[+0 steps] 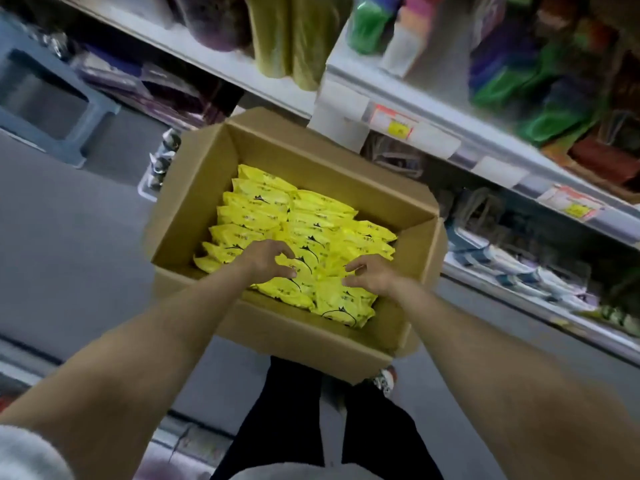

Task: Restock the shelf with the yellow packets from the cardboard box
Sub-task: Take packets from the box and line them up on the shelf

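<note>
Since the yellow packets (311, 220) look like thin, glossy film pouches, I judge them light, soft and a little slippery. One squeezed by its face would likely crumple or slide out. I would rather gather a few at once, fingers pushed down on either side of a short stack, or pinch along the top seams.

They are all in the cardboard box (194, 202), standing on edge in two overlapping rows that fill most of it, with some bare room along the far and right walls. The flaps are folded outward, so nothing blocks the way in. The box sits in the aisle ahead of my legs, just beside the shelf (433, 133); what it rests on I cannot see.

My left hand (268, 259) arches over the near end of the left row, fingers and thumb curled down onto the packets. My right hand (369, 275) does the same at the near end of the right row. Whether either hand is truly gripping a packet or only touching the tops, I cannot tell.

The shelf carries blurred goods and price labels (394, 124), and I cannot make out the packets' slot
</note>
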A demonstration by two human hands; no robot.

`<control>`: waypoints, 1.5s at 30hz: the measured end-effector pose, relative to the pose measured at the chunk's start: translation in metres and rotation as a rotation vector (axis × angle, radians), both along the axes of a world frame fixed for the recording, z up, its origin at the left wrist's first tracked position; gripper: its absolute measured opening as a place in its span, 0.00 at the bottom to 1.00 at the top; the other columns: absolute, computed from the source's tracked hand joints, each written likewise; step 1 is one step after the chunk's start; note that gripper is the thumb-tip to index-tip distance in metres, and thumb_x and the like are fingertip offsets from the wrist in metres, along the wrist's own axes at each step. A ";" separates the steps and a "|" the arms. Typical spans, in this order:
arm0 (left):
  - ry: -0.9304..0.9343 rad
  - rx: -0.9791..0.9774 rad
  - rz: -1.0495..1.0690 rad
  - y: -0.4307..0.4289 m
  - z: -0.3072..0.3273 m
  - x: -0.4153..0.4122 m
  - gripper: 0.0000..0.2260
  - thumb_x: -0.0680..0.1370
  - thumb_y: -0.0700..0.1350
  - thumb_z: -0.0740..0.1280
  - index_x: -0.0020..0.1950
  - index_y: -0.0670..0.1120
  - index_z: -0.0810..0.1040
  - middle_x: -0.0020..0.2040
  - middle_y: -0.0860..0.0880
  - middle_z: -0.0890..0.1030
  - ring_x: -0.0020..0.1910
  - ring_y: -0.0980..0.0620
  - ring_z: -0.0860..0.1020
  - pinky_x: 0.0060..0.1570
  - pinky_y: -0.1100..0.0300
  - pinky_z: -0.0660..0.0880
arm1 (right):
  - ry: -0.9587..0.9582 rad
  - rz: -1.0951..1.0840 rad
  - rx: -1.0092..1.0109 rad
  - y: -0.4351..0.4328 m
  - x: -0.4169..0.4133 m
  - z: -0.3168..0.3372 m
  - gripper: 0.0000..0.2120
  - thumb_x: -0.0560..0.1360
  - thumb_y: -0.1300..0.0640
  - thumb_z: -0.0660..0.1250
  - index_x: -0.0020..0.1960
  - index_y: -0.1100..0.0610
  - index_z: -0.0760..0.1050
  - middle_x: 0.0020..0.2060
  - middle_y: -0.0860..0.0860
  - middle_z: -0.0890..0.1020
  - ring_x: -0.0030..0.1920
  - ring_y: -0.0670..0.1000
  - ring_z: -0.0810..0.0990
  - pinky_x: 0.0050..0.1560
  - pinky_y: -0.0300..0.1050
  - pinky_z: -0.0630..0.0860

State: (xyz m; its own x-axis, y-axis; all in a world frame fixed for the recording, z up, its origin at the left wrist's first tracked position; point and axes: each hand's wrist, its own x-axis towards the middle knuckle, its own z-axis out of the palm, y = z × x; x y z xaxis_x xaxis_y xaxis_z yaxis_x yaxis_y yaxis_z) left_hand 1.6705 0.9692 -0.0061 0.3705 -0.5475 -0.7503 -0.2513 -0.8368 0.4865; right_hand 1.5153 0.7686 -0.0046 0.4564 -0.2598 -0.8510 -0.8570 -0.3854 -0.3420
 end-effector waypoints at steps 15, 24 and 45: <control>-0.122 0.052 -0.146 0.000 -0.113 0.002 0.22 0.68 0.55 0.77 0.60 0.56 0.80 0.62 0.45 0.74 0.65 0.40 0.68 0.67 0.45 0.67 | 0.119 -0.191 0.071 0.016 -0.040 -0.095 0.20 0.70 0.55 0.79 0.61 0.54 0.80 0.63 0.53 0.80 0.62 0.50 0.78 0.59 0.43 0.75; -0.054 0.000 -0.120 -0.004 -0.136 0.017 0.15 0.65 0.54 0.79 0.50 0.60 0.84 0.57 0.48 0.80 0.62 0.46 0.72 0.65 0.50 0.70 | 0.065 -0.159 -0.041 0.019 -0.041 -0.113 0.07 0.68 0.57 0.80 0.46 0.53 0.85 0.50 0.50 0.84 0.51 0.49 0.81 0.47 0.40 0.73; 0.020 -0.031 -0.041 -0.006 -0.134 0.016 0.15 0.67 0.46 0.79 0.52 0.50 0.83 0.55 0.46 0.74 0.54 0.50 0.74 0.55 0.59 0.70 | 0.071 -0.404 0.209 0.003 -0.025 -0.113 0.06 0.78 0.56 0.70 0.43 0.50 0.76 0.50 0.52 0.81 0.52 0.51 0.77 0.49 0.43 0.71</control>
